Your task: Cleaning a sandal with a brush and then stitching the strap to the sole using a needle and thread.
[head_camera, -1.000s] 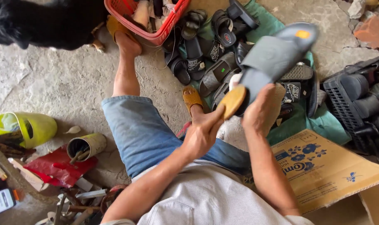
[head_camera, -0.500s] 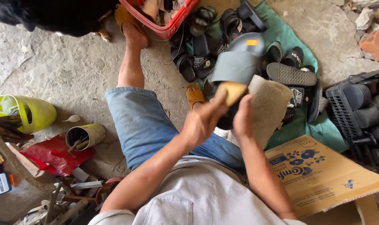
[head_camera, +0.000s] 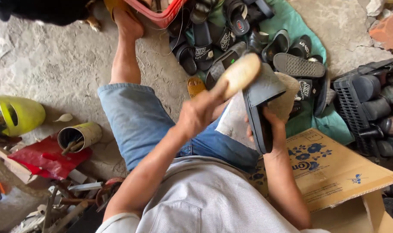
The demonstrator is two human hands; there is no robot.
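Over the lap, above the denim shorts (head_camera: 136,121): the right hand (head_camera: 269,129) grips a grey slide sandal (head_camera: 261,103) by its lower edge, sole side turned toward the left. The left hand (head_camera: 198,114) is closed around the handle of a wooden brush (head_camera: 239,75), whose pale head rests against the sandal's upper end. The person sits on the concrete floor (head_camera: 45,56), with a pile of dark sandals (head_camera: 231,30) on a green cloth (head_camera: 300,21) ahead and a cardboard box (head_camera: 334,168) at the right.

Judgement: brushing goes best with short, even strokes along the sole, the sandal braced firmly so it does not twist, and pressure kept moderate at the edges. A tin with tools (head_camera: 80,136) sits at the left, within reach.
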